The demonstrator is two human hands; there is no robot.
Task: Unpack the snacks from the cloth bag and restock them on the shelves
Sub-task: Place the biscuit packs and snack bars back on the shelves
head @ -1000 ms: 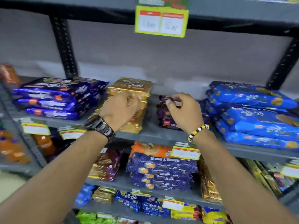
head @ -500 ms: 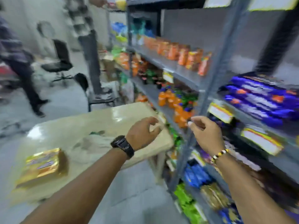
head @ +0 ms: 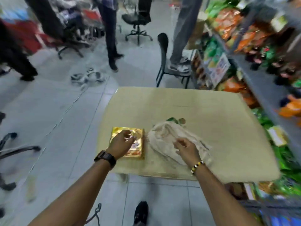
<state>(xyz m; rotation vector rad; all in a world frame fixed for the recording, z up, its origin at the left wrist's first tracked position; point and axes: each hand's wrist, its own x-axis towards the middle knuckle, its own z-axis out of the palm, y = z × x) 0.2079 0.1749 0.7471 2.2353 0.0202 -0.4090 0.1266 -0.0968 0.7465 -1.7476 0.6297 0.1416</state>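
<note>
A gold snack pack lies flat on the beige table, near its front left corner. My left hand, a black watch on its wrist, hovers just over the pack with fingers spread; contact is unclear. Right of the pack lies the crumpled cream cloth bag, flattened, with a green print at its far end. Over the bag's near side is my right hand, fingers loosely apart and empty, a beaded bracelet on its wrist.
The stocked shelves run along the right edge, very close to the table. A black chair with a person standing on it is beyond the table. Other people's legs and office chairs fill the tiled floor behind and left.
I have turned away from the shelves to the table. Both hands left the shelf stacks and came down over the gold pack and the cloth bag.
</note>
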